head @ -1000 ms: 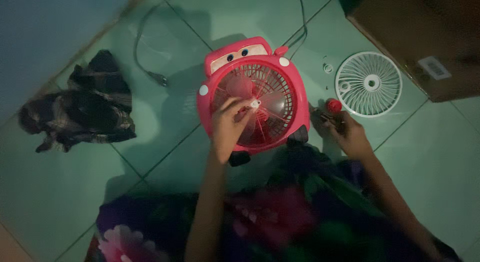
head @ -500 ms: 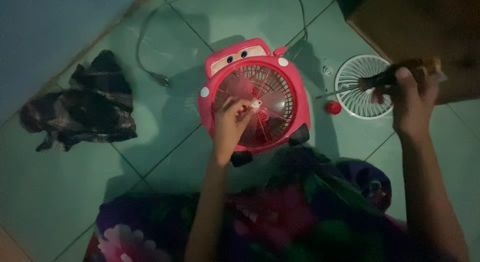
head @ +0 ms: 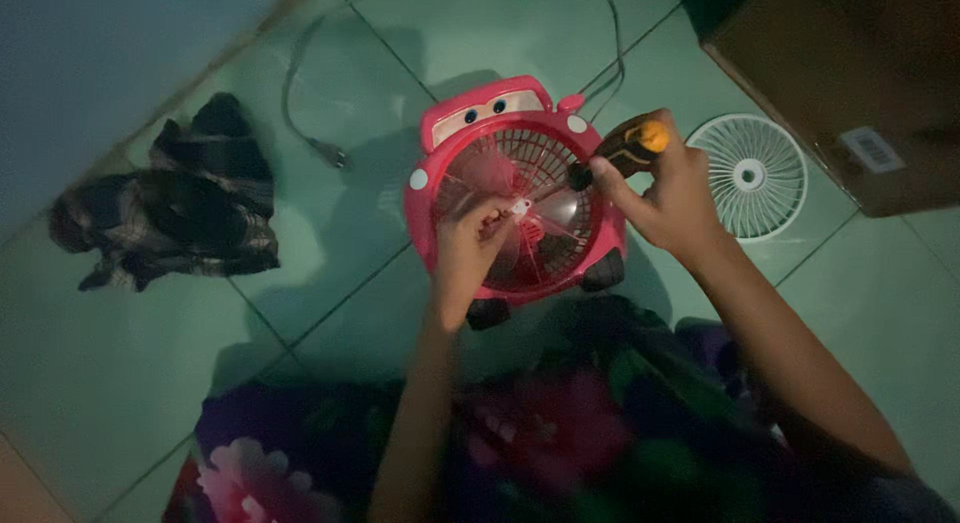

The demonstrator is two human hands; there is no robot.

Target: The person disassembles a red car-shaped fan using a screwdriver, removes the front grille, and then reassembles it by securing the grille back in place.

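At centre frame I am watching the left hand [head: 470, 258] pinching the hub of the pink car-shaped fan [head: 515, 188], which is lying on the green tiled floor [head: 330, 273]. The right hand [head: 670, 198] is gripping an orange-and-black screwdriver [head: 620, 153], its tip reaching toward that hub. A white grille [head: 748, 175] is lying at right, a dark cloth [head: 170, 208] at left.

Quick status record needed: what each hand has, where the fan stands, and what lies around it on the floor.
left hand: fingertips at the hub of the pink fan, pinching a small pale part
right hand: gripping a screwdriver with black and orange handle, tip aimed at the hub
fan: lying face up on the green tiled floor, front open
white grille: on the floor right of the fan, apart from it
dark cloth: crumpled, left of the fan
cardboard box: upper right
power cord: behind the fan
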